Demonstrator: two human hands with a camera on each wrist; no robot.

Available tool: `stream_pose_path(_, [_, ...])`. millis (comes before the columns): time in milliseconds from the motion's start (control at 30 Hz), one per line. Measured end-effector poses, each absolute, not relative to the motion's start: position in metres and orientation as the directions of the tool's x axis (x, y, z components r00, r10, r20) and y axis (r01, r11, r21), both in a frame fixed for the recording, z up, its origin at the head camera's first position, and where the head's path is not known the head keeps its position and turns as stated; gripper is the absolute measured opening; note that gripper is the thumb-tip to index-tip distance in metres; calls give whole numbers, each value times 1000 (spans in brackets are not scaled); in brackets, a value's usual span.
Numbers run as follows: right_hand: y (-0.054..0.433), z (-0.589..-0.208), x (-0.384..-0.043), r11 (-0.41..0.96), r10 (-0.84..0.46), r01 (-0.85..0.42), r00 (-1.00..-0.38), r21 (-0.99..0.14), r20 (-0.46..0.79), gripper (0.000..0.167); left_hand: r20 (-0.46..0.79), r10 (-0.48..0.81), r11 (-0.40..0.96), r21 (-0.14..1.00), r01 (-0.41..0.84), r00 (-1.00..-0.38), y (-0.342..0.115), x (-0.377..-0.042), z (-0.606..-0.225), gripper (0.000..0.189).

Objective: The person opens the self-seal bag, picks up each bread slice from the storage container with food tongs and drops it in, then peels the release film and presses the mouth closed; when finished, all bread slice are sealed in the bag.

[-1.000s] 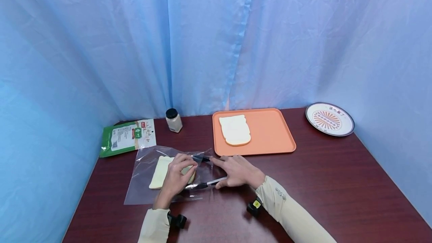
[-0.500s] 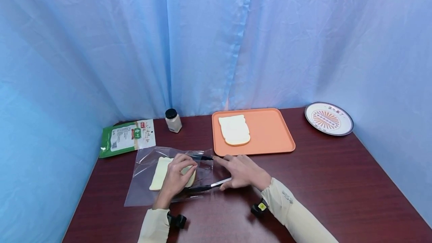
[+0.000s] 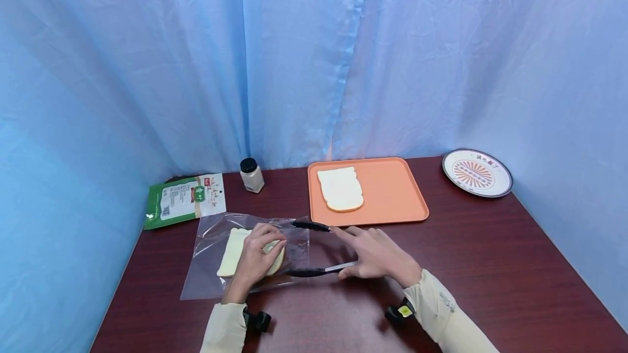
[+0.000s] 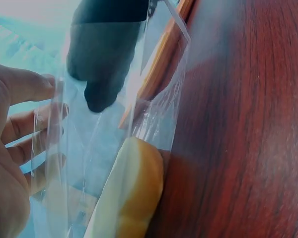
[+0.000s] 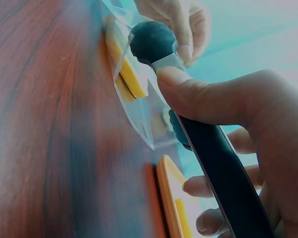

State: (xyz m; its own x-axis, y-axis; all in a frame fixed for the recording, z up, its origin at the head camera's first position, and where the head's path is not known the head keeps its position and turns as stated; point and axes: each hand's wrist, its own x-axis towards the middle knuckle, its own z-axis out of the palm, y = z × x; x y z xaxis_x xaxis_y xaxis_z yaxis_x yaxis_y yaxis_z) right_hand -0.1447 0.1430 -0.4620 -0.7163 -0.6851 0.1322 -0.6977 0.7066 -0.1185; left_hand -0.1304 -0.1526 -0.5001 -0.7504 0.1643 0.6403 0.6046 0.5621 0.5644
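Left hand (image 3: 260, 252) pinches the clear, flat plastic bag (image 3: 198, 277); right hand (image 3: 375, 255) grips long black-and-silver tongs (image 5: 216, 161). Ease their tips (image 3: 311, 226) clear — no snagging.

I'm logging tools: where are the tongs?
Head view, below centre: the right hand holds the tongs, black tips at the right edge of the clear bag.

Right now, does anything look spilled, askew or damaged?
Nothing stands out: I see no spill or damage. The jar stands upright, one slice lies on the tray, another slice inside the bag. The left hand holds the bag; the right hand grips the tongs.
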Motion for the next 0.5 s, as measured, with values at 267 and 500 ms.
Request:
stream_pose_path(267, [172, -461, -135, 755, -605, -635, -770, -162, 201, 98, 632, 161, 574, 565, 593, -758, -151, -129, -499, 10])
stream_pose_path(500, [190, -459, -129, 830, -489, -523, -850, -194, 197, 102, 612, 159, 590, 570, 572, -775, -151, -128, -498, 10])
